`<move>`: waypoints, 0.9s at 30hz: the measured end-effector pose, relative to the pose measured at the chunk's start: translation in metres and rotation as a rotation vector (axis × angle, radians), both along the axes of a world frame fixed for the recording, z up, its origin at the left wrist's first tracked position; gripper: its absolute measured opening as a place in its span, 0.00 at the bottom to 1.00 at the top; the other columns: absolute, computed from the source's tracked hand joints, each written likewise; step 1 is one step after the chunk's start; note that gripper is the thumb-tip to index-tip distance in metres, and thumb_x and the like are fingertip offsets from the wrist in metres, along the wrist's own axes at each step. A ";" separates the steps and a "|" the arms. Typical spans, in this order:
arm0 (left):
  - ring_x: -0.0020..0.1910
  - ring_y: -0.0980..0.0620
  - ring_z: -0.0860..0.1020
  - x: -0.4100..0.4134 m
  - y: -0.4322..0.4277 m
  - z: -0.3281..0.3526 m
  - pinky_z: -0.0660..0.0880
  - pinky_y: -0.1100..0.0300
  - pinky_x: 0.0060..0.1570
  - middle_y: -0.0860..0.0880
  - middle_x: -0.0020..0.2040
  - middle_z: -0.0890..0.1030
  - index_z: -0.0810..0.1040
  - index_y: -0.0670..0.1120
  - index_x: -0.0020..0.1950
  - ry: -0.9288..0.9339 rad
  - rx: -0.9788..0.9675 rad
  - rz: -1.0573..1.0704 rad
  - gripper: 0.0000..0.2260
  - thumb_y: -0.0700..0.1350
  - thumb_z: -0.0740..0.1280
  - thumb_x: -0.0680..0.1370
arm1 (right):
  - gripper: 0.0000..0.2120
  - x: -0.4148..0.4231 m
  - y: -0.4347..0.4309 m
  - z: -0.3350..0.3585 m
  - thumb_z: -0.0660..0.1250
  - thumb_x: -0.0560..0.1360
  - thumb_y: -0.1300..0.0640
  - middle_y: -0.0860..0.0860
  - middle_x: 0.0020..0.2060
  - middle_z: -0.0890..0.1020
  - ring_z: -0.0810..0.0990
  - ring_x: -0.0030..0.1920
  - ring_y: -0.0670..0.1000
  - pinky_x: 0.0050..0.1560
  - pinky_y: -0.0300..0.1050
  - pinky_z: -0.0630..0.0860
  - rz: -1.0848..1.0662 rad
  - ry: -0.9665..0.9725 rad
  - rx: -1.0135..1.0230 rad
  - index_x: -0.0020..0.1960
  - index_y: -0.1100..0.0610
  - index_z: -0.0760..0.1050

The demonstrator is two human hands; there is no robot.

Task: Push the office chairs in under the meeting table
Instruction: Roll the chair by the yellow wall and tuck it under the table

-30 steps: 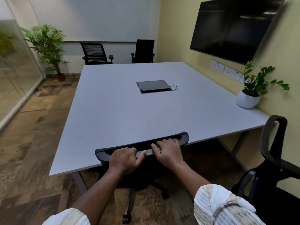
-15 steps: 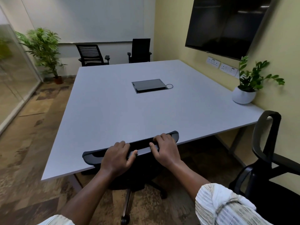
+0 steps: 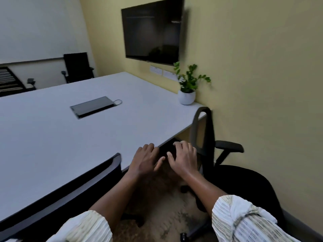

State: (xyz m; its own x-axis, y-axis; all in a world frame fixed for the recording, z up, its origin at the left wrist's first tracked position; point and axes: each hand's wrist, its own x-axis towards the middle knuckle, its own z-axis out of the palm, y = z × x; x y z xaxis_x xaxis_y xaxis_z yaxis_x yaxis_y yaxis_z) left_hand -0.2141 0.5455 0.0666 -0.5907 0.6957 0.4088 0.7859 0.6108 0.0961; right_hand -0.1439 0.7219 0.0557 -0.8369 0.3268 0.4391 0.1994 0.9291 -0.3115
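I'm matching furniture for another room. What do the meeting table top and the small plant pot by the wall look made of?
The table top looks like pale grey matte laminate on board: flat, even colour, thin edge, no grain, though the core isn't visible. The plant pot looks like white glazed ceramic, smooth and rounded with a soft sheen; painted plastic can't be ruled out.

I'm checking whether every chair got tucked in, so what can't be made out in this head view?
- Black mesh chair just pushed in: seat and base hidden under the grey meeting table.
- Striped-back chair at the far end: cut off by the left edge.
- Black swivel chair by the yellow wall: lower base out of frame.
- Left hand, right hand: motion-blurred, contact unclear.
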 end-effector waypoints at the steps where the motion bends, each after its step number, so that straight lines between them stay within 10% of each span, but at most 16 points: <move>1: 0.41 0.44 0.73 0.000 0.007 0.002 0.70 0.50 0.39 0.46 0.45 0.75 0.72 0.46 0.49 -0.034 -0.004 -0.003 0.16 0.59 0.58 0.80 | 0.22 0.002 0.001 0.000 0.64 0.74 0.42 0.55 0.55 0.78 0.75 0.56 0.58 0.56 0.57 0.71 -0.023 -0.008 0.015 0.61 0.54 0.75; 11: 0.76 0.43 0.59 0.039 0.206 0.021 0.65 0.48 0.69 0.46 0.80 0.58 0.55 0.48 0.81 -0.203 -0.390 -0.140 0.34 0.53 0.66 0.79 | 0.31 0.076 0.127 -0.002 0.66 0.78 0.47 0.52 0.73 0.69 0.68 0.71 0.56 0.70 0.55 0.69 -0.180 -0.292 -0.187 0.77 0.52 0.60; 22: 0.63 0.42 0.71 0.085 0.247 0.032 0.67 0.48 0.66 0.46 0.62 0.78 0.70 0.44 0.70 0.012 -0.566 -0.179 0.23 0.53 0.67 0.79 | 0.19 0.085 0.163 0.005 0.57 0.83 0.54 0.53 0.69 0.74 0.73 0.66 0.55 0.63 0.54 0.74 -0.240 -0.113 -0.424 0.73 0.52 0.68; 27: 0.51 0.47 0.76 0.113 0.250 0.045 0.74 0.52 0.57 0.49 0.47 0.81 0.77 0.48 0.55 -0.198 -0.443 -0.319 0.20 0.60 0.72 0.72 | 0.14 0.106 0.185 -0.003 0.53 0.85 0.51 0.56 0.55 0.80 0.78 0.52 0.56 0.46 0.48 0.71 -0.293 -0.115 -0.588 0.56 0.54 0.77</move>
